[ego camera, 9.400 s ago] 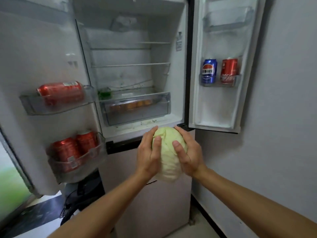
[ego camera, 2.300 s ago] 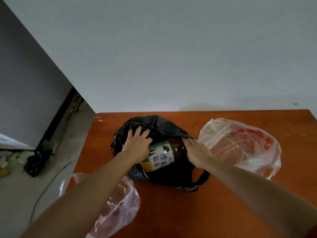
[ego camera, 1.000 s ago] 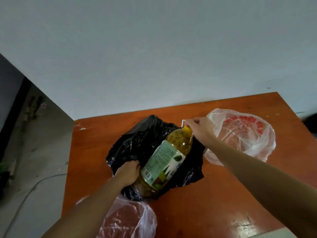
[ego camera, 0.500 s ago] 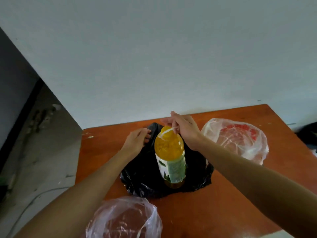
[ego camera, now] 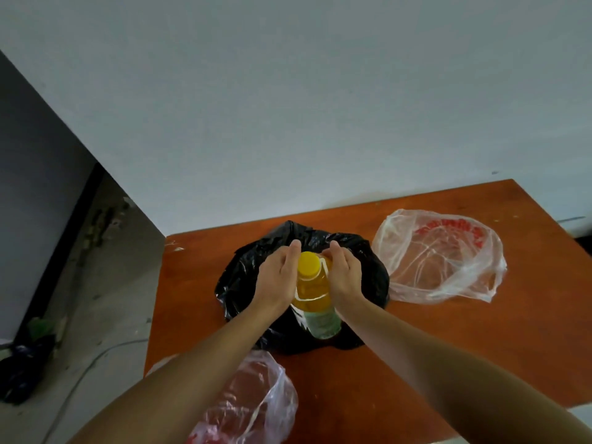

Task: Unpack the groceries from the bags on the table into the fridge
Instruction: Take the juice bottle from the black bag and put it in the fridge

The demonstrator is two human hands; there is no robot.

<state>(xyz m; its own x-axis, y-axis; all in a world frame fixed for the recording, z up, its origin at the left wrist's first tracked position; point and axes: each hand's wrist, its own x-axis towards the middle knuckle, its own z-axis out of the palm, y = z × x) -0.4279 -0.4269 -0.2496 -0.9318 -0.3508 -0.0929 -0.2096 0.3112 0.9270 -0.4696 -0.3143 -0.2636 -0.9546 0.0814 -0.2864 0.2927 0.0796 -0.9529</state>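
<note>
On the crumpled black plastic bag (ego camera: 250,277) the tall clear plastic bottle of orange-yellow drink (ego camera: 315,293) is stood upright. This footing is judged soft, so the bottle could be tipped if released, or the slack film dragged up with it. The left hand (ego camera: 277,277) is laid along its shoulder with fingers nearly straight, and the right hand (ego camera: 344,275) is curled about the neck; a slip is risked if the smooth wall is merely squeezed. A pale grey wall (ego camera: 288,107) and stained concrete floor (ego camera: 96,299) are seen beyond; the fridge is not shown. The reddish-brown wooden worktop (ego camera: 480,347) is shared by a clear red-printed plastic bag (ego camera: 442,257) and another clear bag (ego camera: 256,402) at its near edge.
</note>
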